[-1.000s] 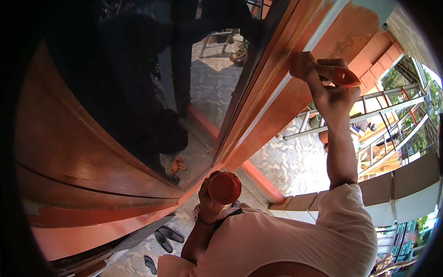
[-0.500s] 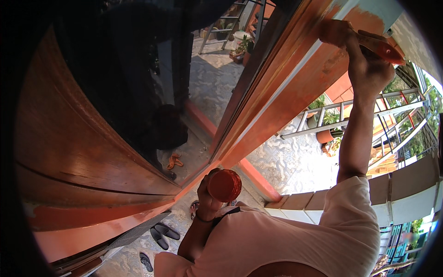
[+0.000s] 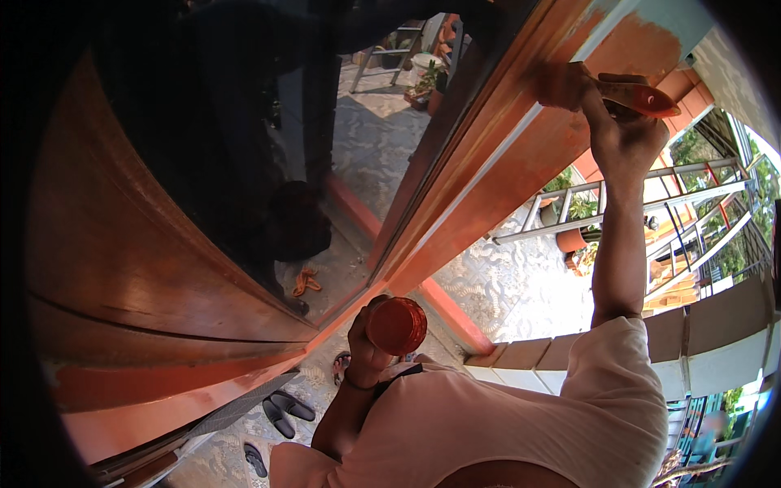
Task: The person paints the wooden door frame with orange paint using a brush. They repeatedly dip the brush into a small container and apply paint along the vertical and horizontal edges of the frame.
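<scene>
My right hand point(image 3: 625, 145) is raised at the upper right, fingers closed round a paintbrush point(image 3: 653, 99) with an orange-smeared handle. Its bristle end, dark and partly behind my fingers, lies against the orange-painted frame point(image 3: 468, 244) beside a dark glass pane point(image 3: 244, 154). A pale strip point(image 3: 488, 172) runs down this frame, and bare pale patches show near its top. Low in front of my chest, my left hand point(image 3: 364, 348) grips a round container of orange-red paint point(image 3: 396, 326), its open top facing up.
A metal ladder point(image 3: 606, 216) stands outside on the right, near potted plants point(image 3: 572, 240). Curved brown wood point(image 3: 138, 268) fills the left side. Black slippers point(image 3: 278, 413) lie on the patterned floor below. A low tiled wall point(image 3: 663, 335) passes behind my right arm.
My right hand and the paintbrush have moved left and slightly down along the frame. My left hand holds the paint container in nearly the same place.
</scene>
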`<action>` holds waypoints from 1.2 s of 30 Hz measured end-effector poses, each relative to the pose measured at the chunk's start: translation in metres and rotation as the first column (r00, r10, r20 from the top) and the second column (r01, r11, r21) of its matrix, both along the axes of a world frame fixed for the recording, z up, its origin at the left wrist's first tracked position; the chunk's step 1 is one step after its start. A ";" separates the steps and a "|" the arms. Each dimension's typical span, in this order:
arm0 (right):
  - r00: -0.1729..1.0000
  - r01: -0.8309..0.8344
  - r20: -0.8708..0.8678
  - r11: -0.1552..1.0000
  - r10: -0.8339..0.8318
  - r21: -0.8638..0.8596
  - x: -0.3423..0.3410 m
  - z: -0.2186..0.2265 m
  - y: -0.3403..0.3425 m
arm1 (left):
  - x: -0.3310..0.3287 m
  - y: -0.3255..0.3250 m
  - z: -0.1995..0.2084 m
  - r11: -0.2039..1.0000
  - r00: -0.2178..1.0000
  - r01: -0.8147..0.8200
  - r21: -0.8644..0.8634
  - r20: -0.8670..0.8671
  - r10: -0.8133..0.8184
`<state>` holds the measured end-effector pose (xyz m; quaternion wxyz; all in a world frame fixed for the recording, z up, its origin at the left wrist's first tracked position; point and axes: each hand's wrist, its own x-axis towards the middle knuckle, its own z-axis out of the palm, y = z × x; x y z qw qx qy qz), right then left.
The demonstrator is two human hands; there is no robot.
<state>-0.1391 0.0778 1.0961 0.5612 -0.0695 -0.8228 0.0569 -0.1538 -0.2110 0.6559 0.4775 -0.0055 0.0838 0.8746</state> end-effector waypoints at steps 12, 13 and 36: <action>0.978 0.145 -0.178 0.969 -0.110 0.198 0.010 0.045 0.017 | 0.005 0.003 0.009 0.996 0.998 0.056 0.069 0.012 -0.057; 0.979 0.067 -0.200 0.988 -0.038 0.141 0.004 0.038 0.008 | 0.003 -0.001 0.010 0.997 0.999 0.039 0.063 0.012 -0.040; 0.993 0.022 0.115 0.995 -0.011 -0.099 -0.002 -0.056 -0.014 | 0.004 -0.004 0.006 0.998 1.000 -0.009 0.057 0.014 0.009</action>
